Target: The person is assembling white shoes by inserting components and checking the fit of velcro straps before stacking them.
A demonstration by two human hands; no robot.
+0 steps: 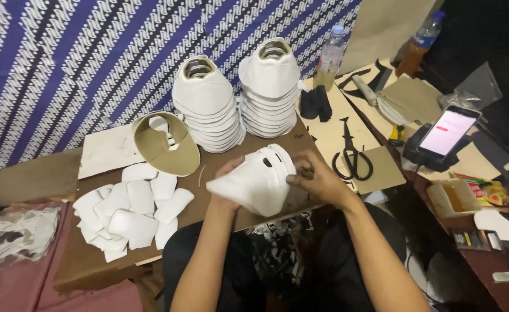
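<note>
Both my hands hold a white shoe upper (pixel 257 182) over the front edge of a brown board (pixel 208 214). My left hand (pixel 226 176) grips its left side from underneath and behind. My right hand (pixel 318 180) pinches its right edge with closed fingers. The piece is curved, with dark slots near its top. Two tall stacks of similar white uppers (pixel 208 110) (pixel 270 89) stand behind it. A tan curved piece (pixel 168 144) lies to the left of the stacks.
A heap of flat white padded pieces (pixel 130 211) lies at the board's left. Black scissors (pixel 351 156) rest on cardboard to the right. Two bottles (pixel 330 55) (pixel 422 40), a lit phone on a stand (pixel 448 132) and a small open box (pixel 453 199) are further right. Patterned blue cloth hangs behind.
</note>
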